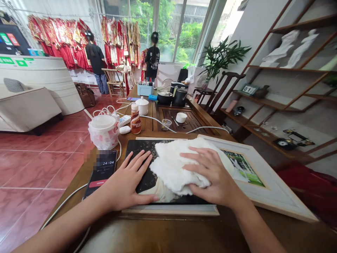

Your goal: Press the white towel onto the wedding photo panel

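Observation:
A black board (140, 147) lies on the wooden table, with a light wooden frame edge (171, 211) showing beneath it. White fluffy material (168, 161) covers its middle and right, and a thinner cream-coloured piece (160, 191) lies at its lower part. My left hand (131, 179) rests flat on the board's left side, fingers spread, its thumb touching the cream piece. On top of the white material lies my right hand (210, 174), its fingers apart and slightly bent, pressing on it. What is under the right palm is hidden.
A framed picture (279, 196) lies at the right. Left are a phone (101, 175) and a wrapped tub (104, 130). Beyond stand a brown bottle (135, 121), a lidded white cup (142, 105), a white bowl (181, 117) and cables. Two people stand near hanging red garments.

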Demonstrator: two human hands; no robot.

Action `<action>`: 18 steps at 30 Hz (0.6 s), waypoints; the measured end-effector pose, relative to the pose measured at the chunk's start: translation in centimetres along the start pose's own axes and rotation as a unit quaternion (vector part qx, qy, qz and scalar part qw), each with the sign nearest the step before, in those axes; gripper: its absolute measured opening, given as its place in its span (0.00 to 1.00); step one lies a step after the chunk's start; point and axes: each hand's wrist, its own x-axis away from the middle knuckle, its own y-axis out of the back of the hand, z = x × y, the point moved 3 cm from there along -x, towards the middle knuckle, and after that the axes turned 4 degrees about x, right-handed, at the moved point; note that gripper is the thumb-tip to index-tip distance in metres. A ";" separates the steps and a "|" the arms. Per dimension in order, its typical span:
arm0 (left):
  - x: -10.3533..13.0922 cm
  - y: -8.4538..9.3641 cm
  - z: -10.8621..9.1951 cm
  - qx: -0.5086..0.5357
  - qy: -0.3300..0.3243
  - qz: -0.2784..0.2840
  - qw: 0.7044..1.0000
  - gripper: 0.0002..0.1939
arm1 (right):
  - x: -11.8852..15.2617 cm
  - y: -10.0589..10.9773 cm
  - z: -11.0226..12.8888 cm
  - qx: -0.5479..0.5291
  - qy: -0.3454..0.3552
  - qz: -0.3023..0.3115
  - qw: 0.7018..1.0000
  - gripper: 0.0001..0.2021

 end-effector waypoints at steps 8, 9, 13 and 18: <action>-0.1 -0.1 0.1 -0.004 0.006 0.014 1.000 0.51 | 0.3 0.3 -0.7 0.003 -0.008 0.000 1.000 0.15; -0.1 -0.2 0.1 -0.005 0.008 0.015 1.000 0.51 | 0.5 0.3 -1.1 0.019 -0.024 -0.009 0.999 0.14; 0.0 -0.1 0.1 -0.003 0.008 0.014 1.000 0.51 | 0.3 0.2 -0.6 0.013 -0.031 -0.019 0.999 0.15; 0.0 0.1 0.0 0.000 -0.005 0.008 1.000 0.48 | -0.5 0.0 1.3 -0.060 0.031 0.013 0.998 0.19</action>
